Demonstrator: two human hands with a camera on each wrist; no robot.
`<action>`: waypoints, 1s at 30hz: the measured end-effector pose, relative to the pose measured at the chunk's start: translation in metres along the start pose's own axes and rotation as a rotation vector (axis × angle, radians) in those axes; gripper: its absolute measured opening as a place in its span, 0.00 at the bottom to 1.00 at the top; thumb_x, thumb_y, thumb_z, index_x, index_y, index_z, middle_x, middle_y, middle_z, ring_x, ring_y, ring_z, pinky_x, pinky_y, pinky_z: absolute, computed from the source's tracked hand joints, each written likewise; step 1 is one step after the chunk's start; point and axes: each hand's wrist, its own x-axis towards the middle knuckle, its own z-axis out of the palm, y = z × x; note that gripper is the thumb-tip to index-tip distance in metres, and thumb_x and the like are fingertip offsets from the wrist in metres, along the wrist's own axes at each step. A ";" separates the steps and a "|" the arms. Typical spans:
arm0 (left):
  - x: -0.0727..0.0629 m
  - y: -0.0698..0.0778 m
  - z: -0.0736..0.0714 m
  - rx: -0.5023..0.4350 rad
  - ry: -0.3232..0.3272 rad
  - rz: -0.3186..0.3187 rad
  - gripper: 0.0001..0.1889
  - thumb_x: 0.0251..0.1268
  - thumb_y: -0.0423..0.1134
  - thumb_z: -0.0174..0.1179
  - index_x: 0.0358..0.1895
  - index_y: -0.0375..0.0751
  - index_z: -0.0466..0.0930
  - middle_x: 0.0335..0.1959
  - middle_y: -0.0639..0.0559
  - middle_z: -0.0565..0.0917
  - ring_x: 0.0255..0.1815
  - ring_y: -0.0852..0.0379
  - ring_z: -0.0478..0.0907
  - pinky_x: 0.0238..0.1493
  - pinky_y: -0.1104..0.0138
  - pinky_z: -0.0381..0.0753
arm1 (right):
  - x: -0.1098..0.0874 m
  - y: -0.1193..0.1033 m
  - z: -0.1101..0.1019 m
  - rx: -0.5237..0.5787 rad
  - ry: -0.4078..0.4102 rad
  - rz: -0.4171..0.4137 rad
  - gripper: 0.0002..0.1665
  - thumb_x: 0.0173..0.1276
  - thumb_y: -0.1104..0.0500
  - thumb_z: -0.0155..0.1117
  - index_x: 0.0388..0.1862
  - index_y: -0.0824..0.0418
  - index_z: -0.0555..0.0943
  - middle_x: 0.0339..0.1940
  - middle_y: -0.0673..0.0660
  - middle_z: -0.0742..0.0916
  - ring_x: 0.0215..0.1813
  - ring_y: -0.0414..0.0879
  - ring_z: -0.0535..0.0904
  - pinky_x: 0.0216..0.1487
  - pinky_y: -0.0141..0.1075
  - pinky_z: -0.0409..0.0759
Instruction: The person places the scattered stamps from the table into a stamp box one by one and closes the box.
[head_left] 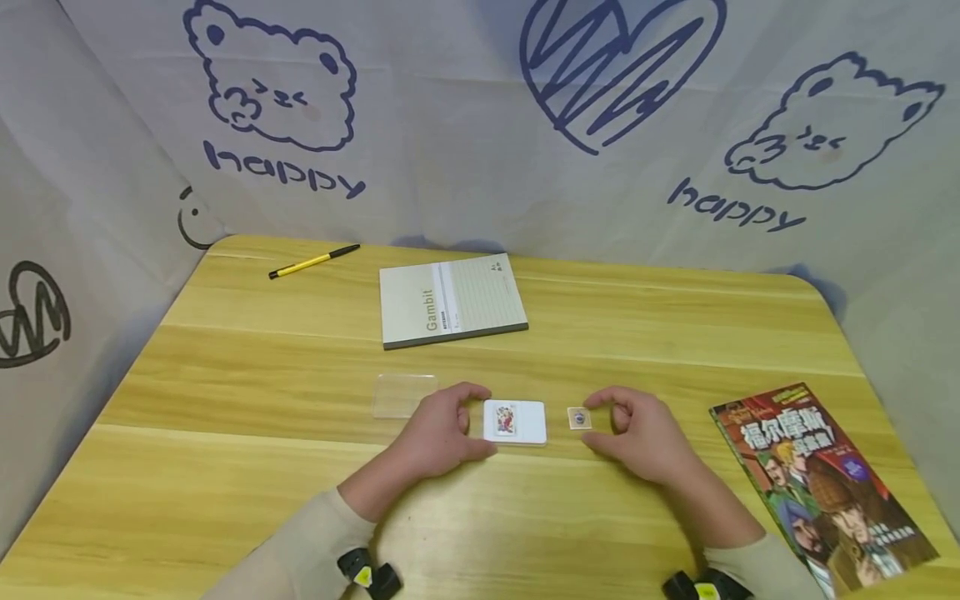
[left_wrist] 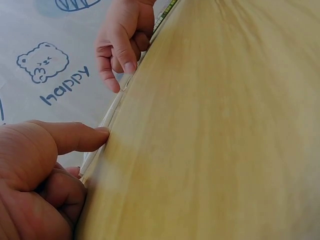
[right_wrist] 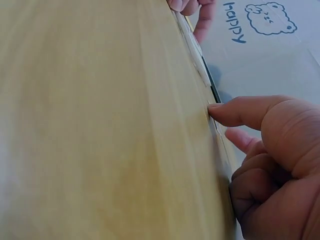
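A flat white rectangular case point(head_left: 531, 422) lies on the table, with a small colourful picture tile point(head_left: 505, 419) on its left half. My left hand point(head_left: 435, 429) grips the case's left end between thumb and index finger, at its near and far edges. Just right of the case is a small clear square point(head_left: 579, 418) with a dark round design in its middle. My right hand point(head_left: 651, 435) holds this square by its right corners, thumb on the near side and index finger on the far side. Both wrist views see these flat things almost edge-on.
A clear plastic lid point(head_left: 405, 395) lies behind the left hand, partly covered by it. Farther back are a notebook point(head_left: 480, 292) and a yellow pen point(head_left: 311, 262). An illustrated book point(head_left: 825, 492) lies at the right, beside the right forearm. White cloth point(head_left: 450, 125) stands behind the table.
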 end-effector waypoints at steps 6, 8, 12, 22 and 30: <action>0.000 0.000 0.000 -0.004 -0.005 0.006 0.34 0.45 0.31 0.79 0.60 0.32 0.76 0.15 0.57 0.66 0.16 0.62 0.61 0.20 0.68 0.64 | -0.001 0.003 -0.002 0.030 -0.026 0.020 0.20 0.58 0.60 0.79 0.49 0.61 0.83 0.14 0.44 0.62 0.17 0.38 0.56 0.39 0.39 0.72; 0.000 0.000 0.000 -0.006 -0.007 0.003 0.34 0.46 0.32 0.79 0.60 0.32 0.76 0.15 0.57 0.66 0.16 0.62 0.61 0.20 0.68 0.64 | -0.001 0.003 -0.002 0.029 -0.031 0.021 0.20 0.58 0.60 0.79 0.48 0.61 0.83 0.14 0.44 0.62 0.17 0.38 0.56 0.40 0.39 0.72; 0.000 0.000 0.001 -0.004 -0.007 0.009 0.34 0.46 0.32 0.78 0.60 0.32 0.76 0.15 0.57 0.66 0.16 0.62 0.61 0.21 0.68 0.64 | 0.000 0.003 -0.002 0.017 -0.037 0.017 0.19 0.59 0.59 0.79 0.47 0.60 0.84 0.14 0.44 0.63 0.17 0.38 0.57 0.38 0.39 0.72; 0.000 -0.001 0.001 0.006 -0.003 0.007 0.34 0.47 0.32 0.78 0.61 0.33 0.76 0.16 0.56 0.67 0.16 0.62 0.62 0.21 0.68 0.65 | 0.002 0.003 -0.002 -0.016 -0.045 -0.025 0.17 0.60 0.58 0.77 0.47 0.57 0.83 0.14 0.44 0.63 0.17 0.37 0.56 0.39 0.39 0.72; 0.000 -0.001 0.001 0.004 -0.003 0.002 0.34 0.47 0.32 0.79 0.61 0.33 0.76 0.16 0.56 0.67 0.16 0.62 0.62 0.21 0.68 0.64 | 0.001 0.000 -0.001 -0.062 -0.074 -0.046 0.13 0.63 0.58 0.75 0.44 0.56 0.83 0.13 0.43 0.64 0.17 0.36 0.57 0.38 0.38 0.74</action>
